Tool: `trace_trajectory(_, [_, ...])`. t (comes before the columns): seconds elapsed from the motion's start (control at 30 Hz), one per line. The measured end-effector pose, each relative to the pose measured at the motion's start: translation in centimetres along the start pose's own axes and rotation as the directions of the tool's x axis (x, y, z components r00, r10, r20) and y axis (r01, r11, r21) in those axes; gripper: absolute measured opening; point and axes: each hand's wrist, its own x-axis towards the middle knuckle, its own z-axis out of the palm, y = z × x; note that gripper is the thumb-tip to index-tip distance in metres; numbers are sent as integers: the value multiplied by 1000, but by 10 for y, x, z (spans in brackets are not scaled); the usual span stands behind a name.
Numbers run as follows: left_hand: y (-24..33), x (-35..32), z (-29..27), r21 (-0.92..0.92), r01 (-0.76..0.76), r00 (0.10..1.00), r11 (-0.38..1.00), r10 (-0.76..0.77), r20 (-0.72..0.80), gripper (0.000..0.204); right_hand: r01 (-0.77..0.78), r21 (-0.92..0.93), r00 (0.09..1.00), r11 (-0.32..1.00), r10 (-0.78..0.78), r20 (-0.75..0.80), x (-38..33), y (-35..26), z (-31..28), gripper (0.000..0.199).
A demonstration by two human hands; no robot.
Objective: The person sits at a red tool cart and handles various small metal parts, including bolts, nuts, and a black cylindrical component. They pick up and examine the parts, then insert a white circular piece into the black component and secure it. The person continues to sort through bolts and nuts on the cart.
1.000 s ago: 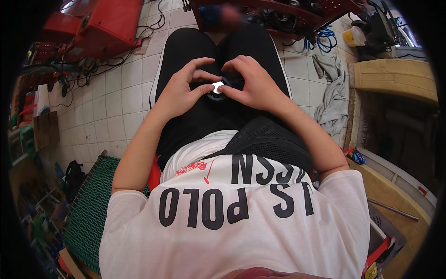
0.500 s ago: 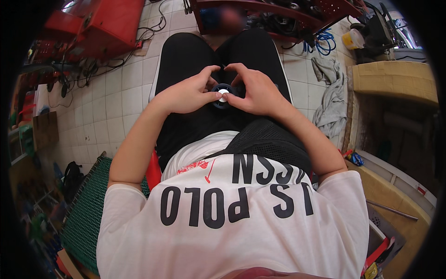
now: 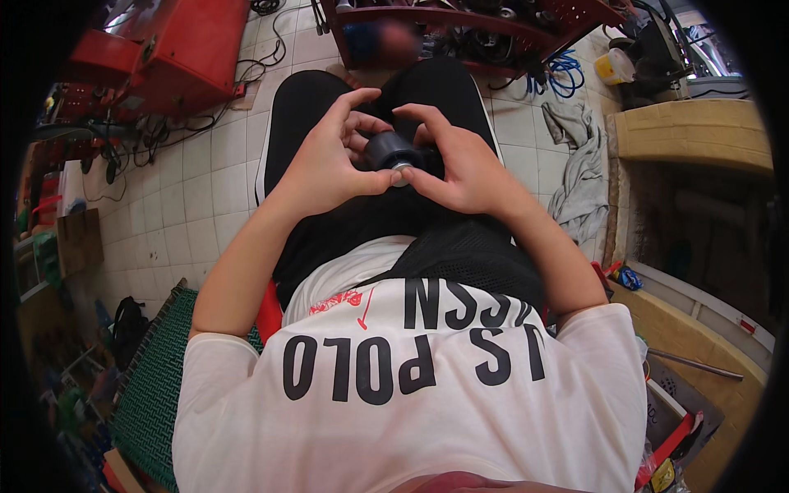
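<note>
Shows pale square-tiled floor (image 3: 152,234) at nine o'clock, boxy red metal cabinet (image 3: 185,57) at ten, red metal rack (image 3: 468,16) toward one, blocky yellowish ledge (image 3: 699,131) at two, woven green panel (image 3: 160,390) at eight.

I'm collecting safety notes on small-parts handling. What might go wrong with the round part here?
The dark round part is held between the left hand and right hand above the lap, so it might slip onto the tiled floor. Both thumbs meet at its silver end; a slip there could perhaps pinch one.
</note>
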Motion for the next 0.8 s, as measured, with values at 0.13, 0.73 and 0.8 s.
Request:
trace_trajectory(0.13, [18,-4,1,62,-207,976,976,210,-58,108,133,-43,975,990,-139,-173,-2,-10,-8,79])
trace_trajectory(0.73, [60,-3,38,-322,-543,839,776,518,-165,101,283,191,885,940,-179,-430,-9,-48,-28,84])
trace_trajectory(0.8, [63,-5,40,-328,-537,843,777,513,-164,101,277,196,885,941,-170,-434,-11,-52,-29,84])
